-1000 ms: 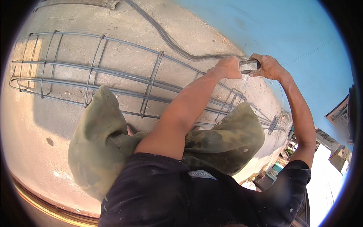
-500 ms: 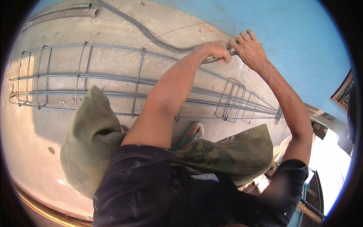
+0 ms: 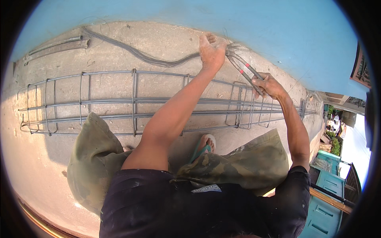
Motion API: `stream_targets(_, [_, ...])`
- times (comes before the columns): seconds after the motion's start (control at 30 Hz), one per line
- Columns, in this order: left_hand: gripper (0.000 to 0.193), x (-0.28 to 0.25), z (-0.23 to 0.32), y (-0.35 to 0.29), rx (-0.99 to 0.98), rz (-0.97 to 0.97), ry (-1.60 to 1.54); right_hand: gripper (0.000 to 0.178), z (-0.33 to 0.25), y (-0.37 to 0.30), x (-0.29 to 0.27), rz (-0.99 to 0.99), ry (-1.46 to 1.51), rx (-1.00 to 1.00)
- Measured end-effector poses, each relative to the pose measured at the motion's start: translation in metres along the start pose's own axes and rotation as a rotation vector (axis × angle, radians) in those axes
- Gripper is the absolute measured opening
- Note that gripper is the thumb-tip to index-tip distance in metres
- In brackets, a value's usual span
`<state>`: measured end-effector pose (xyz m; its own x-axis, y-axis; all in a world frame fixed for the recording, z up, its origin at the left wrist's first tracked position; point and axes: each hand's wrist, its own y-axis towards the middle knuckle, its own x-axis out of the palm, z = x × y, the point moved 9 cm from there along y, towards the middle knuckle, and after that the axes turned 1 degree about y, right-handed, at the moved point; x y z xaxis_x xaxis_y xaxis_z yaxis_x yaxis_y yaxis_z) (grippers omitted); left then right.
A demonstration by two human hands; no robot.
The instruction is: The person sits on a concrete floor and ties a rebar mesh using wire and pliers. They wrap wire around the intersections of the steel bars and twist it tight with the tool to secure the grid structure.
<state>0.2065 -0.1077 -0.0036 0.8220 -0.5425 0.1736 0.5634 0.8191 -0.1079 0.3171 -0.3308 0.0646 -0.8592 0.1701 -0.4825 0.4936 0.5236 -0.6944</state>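
My left hand [image 3: 212,50] is closed around the end of a bundle of thin dark tie wire [image 3: 158,62] by the blue wall. Loose wire ends fan out just past that hand. With my right hand [image 3: 268,85] I grip long-handled end-cutting pincers [image 3: 249,68] low on the handles, which have red bands. The handles stand slightly apart, and the pincers' head lies at the wire ends beside my left hand. Whether the jaws touch a wire cannot be made out. Below both hands lies a long cage of steel rebar with square stirrups [image 3: 134,104].
Two lengths of grey pipe or channel [image 3: 59,47] lie at the far left. The blue wall [image 3: 166,12] borders the concrete floor [image 3: 107,59] on the far side. My sandalled foot [image 3: 205,146] is near the cage. Teal panels [image 3: 323,206] stand at the lower right.
My left hand has left the pincers and now holds the wire bundle. My right hand has moved down and taken the pincers' handles. The view has shifted too.
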Motion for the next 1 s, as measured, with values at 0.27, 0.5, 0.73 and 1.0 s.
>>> stream_targets(0.27, [0.049, 0.142, -0.068, -0.149, -0.735, -0.547, -0.545, 0.035, 0.108, -0.051, 0.148, -0.069, 1.061, -0.319])
stream_targets(0.5, [0.044, 0.146, -0.059, -0.166, -0.032, -0.451, 0.026, 0.039, 0.177, -0.057, 0.142, 0.281, 0.656, -0.163])
stream_targets(0.73, [0.037, 0.155, -0.084, -0.177, 0.19, -0.612, 0.489, 0.072, 0.206, -0.093, 0.152, 0.277, 1.075, -0.131])
stream_targets(1.0, [0.031, 0.156, -0.11, -0.203, -0.735, -0.949, 0.004, 0.067, 0.212, -0.073, 0.144, 0.171, 1.435, -0.103])
